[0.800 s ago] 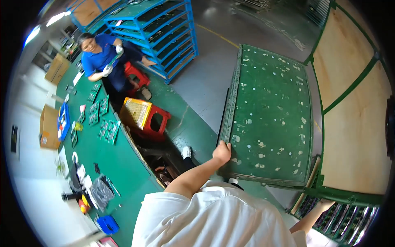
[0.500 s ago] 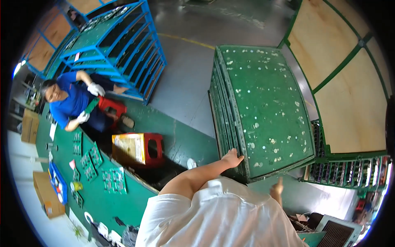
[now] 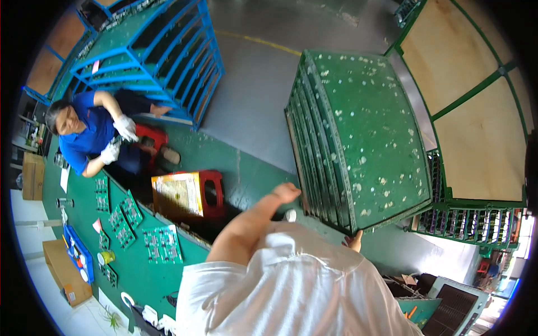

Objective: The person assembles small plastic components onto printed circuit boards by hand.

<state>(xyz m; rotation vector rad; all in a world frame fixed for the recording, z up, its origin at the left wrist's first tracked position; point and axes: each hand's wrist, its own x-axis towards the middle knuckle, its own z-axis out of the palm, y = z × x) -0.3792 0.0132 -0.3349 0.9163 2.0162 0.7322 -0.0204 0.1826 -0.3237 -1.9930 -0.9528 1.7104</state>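
Note:
A green tiered rack [image 3: 370, 134] stands in front of me, its flat top speckled with pale spots and its stacked shelves facing left. My right hand [image 3: 353, 241] is at the rack's near corner, the thumb and fingers around the corner edge. Beside the rack's left side is my left hand [image 3: 287, 192], its fingers curled closed. Whether anything lies inside that hand is hidden. My left arm reaches forward from a white sleeve.
A co-worker [image 3: 92, 131] in blue sits at left by a green workbench [image 3: 131, 280] with several circuit boards [image 3: 162, 245]. A red stool [image 3: 212, 193] and a blue rack [image 3: 168, 73] stand beyond. Wooden panels [image 3: 473, 129] in a green frame rise at right.
My left hand has left the rack's top edge, moving left and curling closed. My right hand has come up to the near corner. The rack looks turned, showing more of its shelves.

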